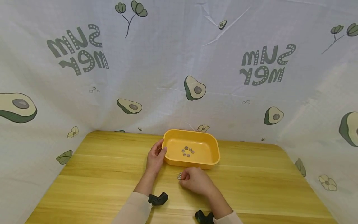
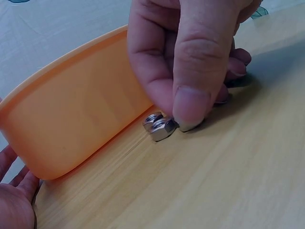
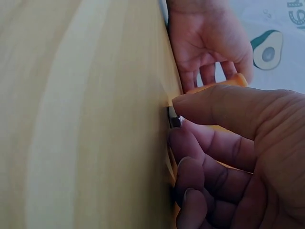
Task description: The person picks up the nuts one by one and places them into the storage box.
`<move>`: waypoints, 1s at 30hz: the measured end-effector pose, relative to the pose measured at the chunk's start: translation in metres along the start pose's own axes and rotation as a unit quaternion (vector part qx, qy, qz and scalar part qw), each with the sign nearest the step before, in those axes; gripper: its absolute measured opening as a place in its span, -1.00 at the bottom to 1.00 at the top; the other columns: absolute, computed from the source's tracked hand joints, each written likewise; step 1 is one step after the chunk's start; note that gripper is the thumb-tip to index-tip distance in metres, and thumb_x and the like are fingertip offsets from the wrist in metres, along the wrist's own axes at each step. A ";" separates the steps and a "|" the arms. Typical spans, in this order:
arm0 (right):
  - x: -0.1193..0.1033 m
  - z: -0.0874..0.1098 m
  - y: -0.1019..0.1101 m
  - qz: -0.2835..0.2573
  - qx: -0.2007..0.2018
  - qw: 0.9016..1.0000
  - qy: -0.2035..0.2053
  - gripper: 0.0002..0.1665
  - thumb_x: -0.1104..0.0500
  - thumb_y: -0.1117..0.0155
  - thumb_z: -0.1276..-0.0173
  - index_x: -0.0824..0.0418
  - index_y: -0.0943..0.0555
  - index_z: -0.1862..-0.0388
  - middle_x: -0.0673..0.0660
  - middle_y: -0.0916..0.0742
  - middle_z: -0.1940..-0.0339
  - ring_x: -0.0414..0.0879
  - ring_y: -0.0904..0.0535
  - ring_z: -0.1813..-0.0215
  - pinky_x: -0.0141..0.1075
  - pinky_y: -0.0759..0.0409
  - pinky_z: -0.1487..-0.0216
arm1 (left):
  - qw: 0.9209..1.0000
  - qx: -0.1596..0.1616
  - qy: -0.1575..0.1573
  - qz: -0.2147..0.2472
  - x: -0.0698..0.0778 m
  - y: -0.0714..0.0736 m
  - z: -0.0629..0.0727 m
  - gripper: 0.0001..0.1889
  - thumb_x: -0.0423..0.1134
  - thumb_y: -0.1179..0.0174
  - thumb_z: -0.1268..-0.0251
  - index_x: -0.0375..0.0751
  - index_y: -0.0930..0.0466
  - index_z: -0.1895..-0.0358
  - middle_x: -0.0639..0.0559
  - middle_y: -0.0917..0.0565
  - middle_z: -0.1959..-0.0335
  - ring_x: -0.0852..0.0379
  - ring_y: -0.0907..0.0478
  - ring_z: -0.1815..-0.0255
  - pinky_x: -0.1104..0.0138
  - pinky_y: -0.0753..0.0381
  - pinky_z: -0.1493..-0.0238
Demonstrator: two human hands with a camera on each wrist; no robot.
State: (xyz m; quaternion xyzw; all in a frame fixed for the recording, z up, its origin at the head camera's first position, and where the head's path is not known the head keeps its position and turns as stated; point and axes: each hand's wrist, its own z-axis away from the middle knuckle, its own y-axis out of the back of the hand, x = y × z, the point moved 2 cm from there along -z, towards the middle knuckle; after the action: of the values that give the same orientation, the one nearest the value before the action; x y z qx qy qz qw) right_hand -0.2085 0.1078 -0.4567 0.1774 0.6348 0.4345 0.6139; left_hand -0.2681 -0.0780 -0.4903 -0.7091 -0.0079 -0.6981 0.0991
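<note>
A yellow plastic tray [image 1: 193,162] stands on the table, with several metal hex nuts [image 1: 188,155] lying inside. At its left end my left hand [image 1: 155,158] holds the wall, thumb by the near corner and fingers along the outer side. In front of the tray, my right hand [image 1: 198,181] is down at the tabletop, thumb and index finger pinching at a hex nut [image 3: 176,121]. Two nuts show beside these fingertips in the left wrist view, the nearer nut [image 2: 163,130] right against the thumb. The remaining right fingers are curled under the palm.
The wood-grain table [image 1: 265,180] extends to both sides. A white cloth [image 1: 167,62] printed with avocados and lettering hangs behind it and along its sides. Black wrist devices, such as the left wrist's camera [image 1: 158,199], sit just above the tabletop.
</note>
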 end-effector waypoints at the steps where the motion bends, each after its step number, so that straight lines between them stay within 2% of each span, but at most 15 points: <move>1: 0.000 0.000 0.000 0.003 0.002 1.000 0.000 -0.84 0.09 -0.50 -0.20 0.02 -0.65 0.48 -0.14 -0.62 0.60 -0.26 -0.48 0.53 -0.42 -0.42 0.49 | 1.000 0.000 0.000 0.001 0.000 0.000 0.000 -0.51 -0.24 -0.15 -0.52 -0.19 -0.44 -0.45 -0.23 -0.48 -0.45 -0.21 -0.41 -0.48 -0.02 -0.45 -0.47; 11: -0.003 0.002 -0.002 0.019 -0.006 1.000 -0.004 -0.83 0.12 -0.50 -0.18 0.02 -0.63 0.48 -0.13 -0.61 0.63 -0.24 -0.48 0.55 -0.40 -0.41 0.50 | 1.000 -0.001 0.000 0.000 -0.002 0.000 -0.001 -0.52 -0.26 -0.12 -0.53 -0.20 -0.43 -0.45 -0.25 -0.47 -0.46 -0.23 -0.39 -0.50 -0.02 -0.43 -0.48; 21: -0.003 0.001 -0.003 0.050 0.004 0.999 0.015 -0.85 0.12 -0.48 -0.16 0.00 -0.64 0.48 -0.15 -0.60 0.64 -0.28 -0.47 0.57 -0.42 -0.42 0.50 | 1.000 0.004 -0.009 0.007 -0.004 0.000 -0.001 -0.53 -0.30 -0.13 -0.51 -0.24 -0.45 -0.43 -0.27 -0.49 -0.43 -0.23 -0.43 -0.47 -0.01 -0.48 -0.45; 30: -0.002 0.001 -0.003 0.042 0.001 0.999 0.019 -0.86 0.13 -0.48 -0.16 0.00 -0.65 0.48 -0.15 -0.61 0.64 -0.28 -0.48 0.57 -0.42 -0.43 0.51 | 1.000 -0.001 -0.010 0.008 -0.003 -0.001 -0.002 -0.52 -0.27 -0.13 -0.52 -0.22 -0.44 -0.45 -0.26 -0.48 -0.45 -0.23 -0.42 -0.48 0.00 -0.48 -0.45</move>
State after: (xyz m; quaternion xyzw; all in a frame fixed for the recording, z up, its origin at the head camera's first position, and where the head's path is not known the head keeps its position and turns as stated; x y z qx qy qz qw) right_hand -0.2063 0.1046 -0.4573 0.1966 0.6388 0.4623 0.5827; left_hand -0.2702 -0.0769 -0.4933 -0.7161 -0.0026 -0.6903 0.1036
